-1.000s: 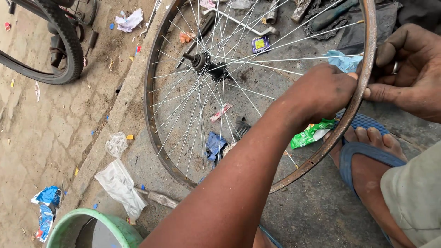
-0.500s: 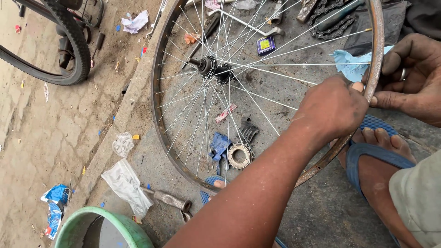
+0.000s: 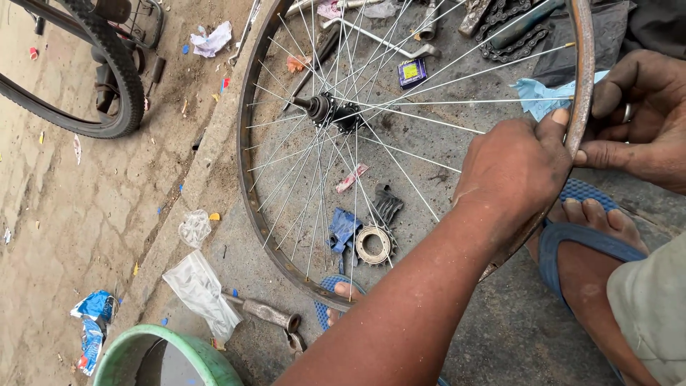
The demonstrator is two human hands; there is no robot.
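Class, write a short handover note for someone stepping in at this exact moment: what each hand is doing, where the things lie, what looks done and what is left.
Left hand: reaches through the spokes, thumb on the rusty wheel rim.
Right hand: grips the rim's outer edge from the other side.
The rim stands on the ground, hub in place, spokes fitted; no tyre on it.
On the ground behind: freewheel cog, chain, spanner, green tub.
Done: spokes laced. Left: whatever work goes on at the rim by the hands; I cannot tell how far along it is.

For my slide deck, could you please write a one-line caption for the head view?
Left hand and right hand grip the rusty rim of a spoked bicycle wheel above scattered parts.
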